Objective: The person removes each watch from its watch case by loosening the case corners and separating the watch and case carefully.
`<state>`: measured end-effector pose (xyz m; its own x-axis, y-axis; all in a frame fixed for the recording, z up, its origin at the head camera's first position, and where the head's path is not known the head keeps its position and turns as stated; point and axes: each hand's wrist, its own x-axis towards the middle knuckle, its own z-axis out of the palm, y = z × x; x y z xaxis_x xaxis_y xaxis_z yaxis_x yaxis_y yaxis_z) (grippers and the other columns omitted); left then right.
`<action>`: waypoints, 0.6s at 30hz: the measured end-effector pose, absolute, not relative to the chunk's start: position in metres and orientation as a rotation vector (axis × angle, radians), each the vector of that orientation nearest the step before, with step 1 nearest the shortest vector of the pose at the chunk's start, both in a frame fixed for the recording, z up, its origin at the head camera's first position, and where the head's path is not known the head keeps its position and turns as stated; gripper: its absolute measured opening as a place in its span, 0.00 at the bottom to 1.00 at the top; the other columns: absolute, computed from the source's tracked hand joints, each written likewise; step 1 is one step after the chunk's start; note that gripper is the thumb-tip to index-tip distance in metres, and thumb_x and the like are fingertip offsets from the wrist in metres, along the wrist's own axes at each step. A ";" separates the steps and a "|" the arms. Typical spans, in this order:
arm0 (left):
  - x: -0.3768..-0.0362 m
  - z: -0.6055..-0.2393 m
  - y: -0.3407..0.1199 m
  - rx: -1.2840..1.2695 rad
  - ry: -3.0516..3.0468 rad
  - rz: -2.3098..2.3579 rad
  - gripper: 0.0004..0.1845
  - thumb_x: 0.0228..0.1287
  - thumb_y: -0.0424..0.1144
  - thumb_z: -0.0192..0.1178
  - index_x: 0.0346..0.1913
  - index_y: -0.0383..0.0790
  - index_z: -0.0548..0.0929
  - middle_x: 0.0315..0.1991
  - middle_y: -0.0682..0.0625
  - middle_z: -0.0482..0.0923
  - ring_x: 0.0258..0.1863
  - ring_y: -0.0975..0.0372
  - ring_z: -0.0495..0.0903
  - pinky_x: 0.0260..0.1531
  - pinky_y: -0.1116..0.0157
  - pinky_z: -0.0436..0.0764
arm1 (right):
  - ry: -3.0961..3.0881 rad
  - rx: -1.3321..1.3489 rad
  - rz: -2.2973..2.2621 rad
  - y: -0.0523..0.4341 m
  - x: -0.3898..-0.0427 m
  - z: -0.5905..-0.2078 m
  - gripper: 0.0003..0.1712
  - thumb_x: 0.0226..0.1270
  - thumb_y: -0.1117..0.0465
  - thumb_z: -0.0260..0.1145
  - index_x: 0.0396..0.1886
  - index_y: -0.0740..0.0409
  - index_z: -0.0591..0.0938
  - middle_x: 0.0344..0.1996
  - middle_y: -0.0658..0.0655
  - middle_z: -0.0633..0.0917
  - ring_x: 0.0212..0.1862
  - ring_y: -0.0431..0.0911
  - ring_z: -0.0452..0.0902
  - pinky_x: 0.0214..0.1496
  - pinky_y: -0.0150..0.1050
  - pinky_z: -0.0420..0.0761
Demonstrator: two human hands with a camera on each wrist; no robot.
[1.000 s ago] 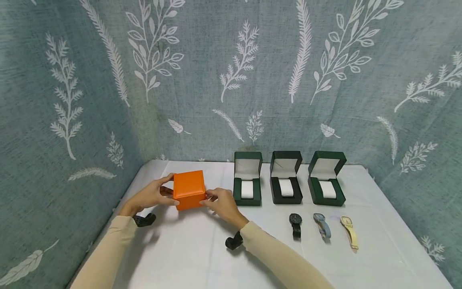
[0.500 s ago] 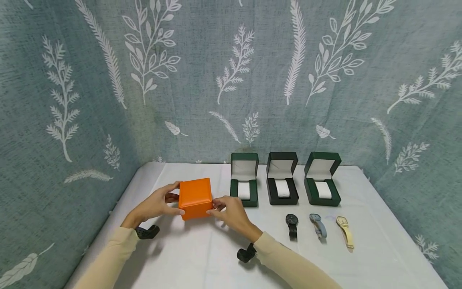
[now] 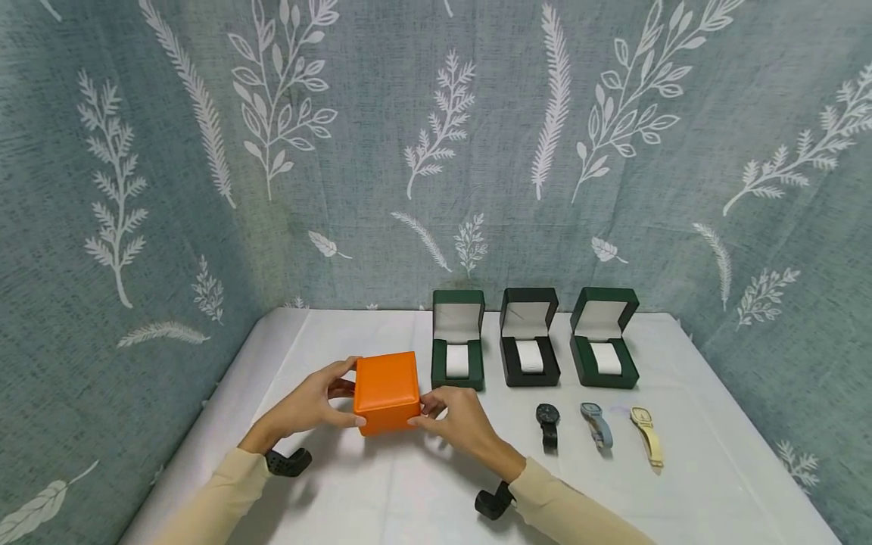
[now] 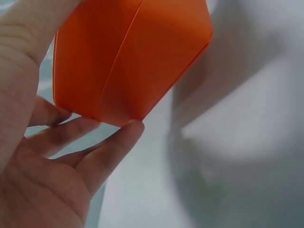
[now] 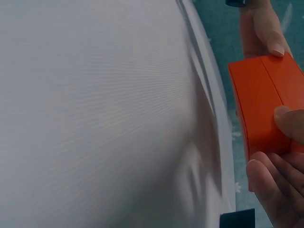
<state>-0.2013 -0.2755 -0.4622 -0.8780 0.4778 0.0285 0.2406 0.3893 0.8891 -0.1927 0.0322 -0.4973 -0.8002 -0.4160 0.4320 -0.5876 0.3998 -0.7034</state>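
Observation:
A closed orange box [image 3: 387,387] is held between the two hands on the left half of the table, its lid up. The left hand [image 3: 313,405] grips its left side, thumb at the front and fingers behind. At the right side, the right hand [image 3: 466,420] pinches it with thumb and fingertips. A seam crosses the orange box [image 4: 128,57] in the left wrist view, where the left fingertips touch an edge. The right thumb [image 5: 289,124] lies on a side face in the right wrist view. Whatever is inside stays hidden.
Three lidded watch boxes stand opened along the back: green [image 3: 458,384], blackish [image 3: 533,379] and green [image 3: 606,381], each with a white cushion. Before them lie a black watch [image 3: 548,426], a blue-grey watch [image 3: 596,426] and a yellow watch [image 3: 647,437]. A patterned curtain [image 3: 368,166] surrounds the table.
Both hands have carried the orange box rightward and closer to the person. Their hold looks the same. The head view has shifted slightly; watches and other boxes stay in place.

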 end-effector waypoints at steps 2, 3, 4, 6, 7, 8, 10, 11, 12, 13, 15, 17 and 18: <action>-0.199 -0.464 -0.271 0.667 2.409 1.490 0.60 0.54 0.41 0.81 0.81 0.30 0.52 0.77 0.36 0.58 0.63 0.47 0.78 0.61 0.49 0.78 | -2.469 0.906 1.354 0.038 -0.189 -0.497 0.13 0.56 0.54 0.83 0.37 0.54 0.91 0.28 0.43 0.87 0.29 0.30 0.80 0.34 0.29 0.82; -0.197 -0.465 -0.268 0.676 2.409 1.488 0.60 0.54 0.41 0.81 0.81 0.29 0.51 0.77 0.36 0.59 0.62 0.47 0.78 0.61 0.50 0.78 | -2.467 0.917 1.351 0.041 -0.188 -0.498 0.13 0.56 0.54 0.83 0.37 0.54 0.91 0.28 0.43 0.87 0.29 0.30 0.80 0.34 0.29 0.82; -0.197 -0.466 -0.266 0.688 2.404 1.488 0.59 0.54 0.41 0.81 0.81 0.30 0.52 0.76 0.36 0.59 0.62 0.48 0.78 0.61 0.50 0.78 | -2.464 0.922 1.352 0.044 -0.186 -0.498 0.13 0.56 0.54 0.83 0.37 0.54 0.91 0.28 0.43 0.87 0.29 0.31 0.81 0.33 0.29 0.82; -0.195 -0.467 -0.261 0.697 2.395 1.492 0.59 0.54 0.41 0.81 0.81 0.30 0.52 0.76 0.36 0.59 0.62 0.48 0.79 0.61 0.50 0.78 | -2.460 0.927 1.353 0.049 -0.183 -0.498 0.13 0.56 0.55 0.83 0.37 0.54 0.91 0.27 0.44 0.87 0.28 0.31 0.81 0.32 0.28 0.82; -0.195 -0.468 -0.258 0.703 2.392 1.491 0.59 0.54 0.41 0.81 0.81 0.29 0.52 0.76 0.36 0.59 0.62 0.48 0.79 0.61 0.50 0.79 | -2.459 0.928 1.351 0.052 -0.182 -0.498 0.13 0.56 0.55 0.83 0.37 0.54 0.91 0.27 0.43 0.87 0.28 0.31 0.81 0.31 0.28 0.82; -0.194 -0.469 -0.255 0.707 2.392 1.487 0.60 0.54 0.42 0.81 0.81 0.29 0.52 0.77 0.36 0.59 0.62 0.49 0.79 0.60 0.51 0.79 | -2.460 0.925 1.350 0.055 -0.181 -0.498 0.13 0.55 0.55 0.83 0.37 0.54 0.91 0.27 0.43 0.87 0.28 0.31 0.81 0.30 0.28 0.82; -0.194 -0.471 -0.250 0.705 2.392 1.486 0.60 0.54 0.42 0.81 0.81 0.30 0.52 0.76 0.37 0.60 0.61 0.50 0.80 0.61 0.51 0.79 | -2.465 0.918 1.354 0.060 -0.178 -0.498 0.13 0.55 0.54 0.83 0.37 0.54 0.91 0.27 0.43 0.87 0.27 0.31 0.81 0.29 0.28 0.81; -0.194 -0.471 -0.247 0.702 2.391 1.484 0.60 0.53 0.43 0.81 0.81 0.30 0.53 0.76 0.37 0.60 0.61 0.50 0.80 0.60 0.52 0.79 | -2.471 0.917 1.357 0.063 -0.177 -0.498 0.13 0.56 0.54 0.83 0.37 0.54 0.91 0.27 0.42 0.86 0.27 0.31 0.81 0.29 0.28 0.81; -0.193 -0.472 -0.245 0.703 2.390 1.479 0.60 0.53 0.43 0.81 0.81 0.30 0.53 0.76 0.38 0.61 0.61 0.51 0.80 0.61 0.52 0.79 | -2.478 0.916 1.358 0.065 -0.175 -0.498 0.13 0.56 0.54 0.83 0.37 0.54 0.91 0.27 0.42 0.86 0.27 0.31 0.81 0.29 0.28 0.81; -0.193 -0.473 -0.243 0.709 2.391 1.472 0.60 0.54 0.43 0.81 0.81 0.30 0.52 0.76 0.38 0.61 0.61 0.51 0.80 0.60 0.53 0.79 | -2.486 0.915 1.358 0.068 -0.174 -0.498 0.13 0.56 0.54 0.83 0.37 0.54 0.91 0.27 0.42 0.86 0.27 0.30 0.80 0.29 0.28 0.81; -0.192 -0.474 -0.238 0.715 2.381 1.469 0.59 0.53 0.43 0.81 0.80 0.31 0.54 0.75 0.39 0.62 0.60 0.52 0.80 0.60 0.54 0.79 | -2.498 0.914 1.362 0.073 -0.170 -0.499 0.13 0.56 0.54 0.83 0.38 0.54 0.91 0.27 0.42 0.86 0.27 0.30 0.80 0.29 0.27 0.82; -0.191 -0.475 -0.233 0.737 2.366 1.469 0.58 0.53 0.43 0.82 0.80 0.32 0.55 0.75 0.40 0.63 0.60 0.52 0.80 0.61 0.54 0.79 | -2.500 0.917 1.363 0.078 -0.167 -0.500 0.13 0.56 0.54 0.83 0.37 0.54 0.91 0.27 0.43 0.86 0.27 0.29 0.80 0.29 0.27 0.82; -0.190 -0.476 -0.231 0.748 2.359 1.470 0.58 0.52 0.43 0.82 0.80 0.33 0.56 0.74 0.41 0.64 0.60 0.52 0.80 0.61 0.55 0.79 | -2.497 0.918 1.360 0.080 -0.165 -0.500 0.13 0.56 0.54 0.83 0.37 0.53 0.90 0.27 0.43 0.86 0.27 0.29 0.80 0.29 0.27 0.82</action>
<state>-0.1903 -0.2309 -0.4757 -0.8328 0.5515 0.0472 0.2853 0.3547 0.8904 -0.1654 0.0801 -0.5005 -0.8005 -0.4409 0.4059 -0.5802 0.4001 -0.7094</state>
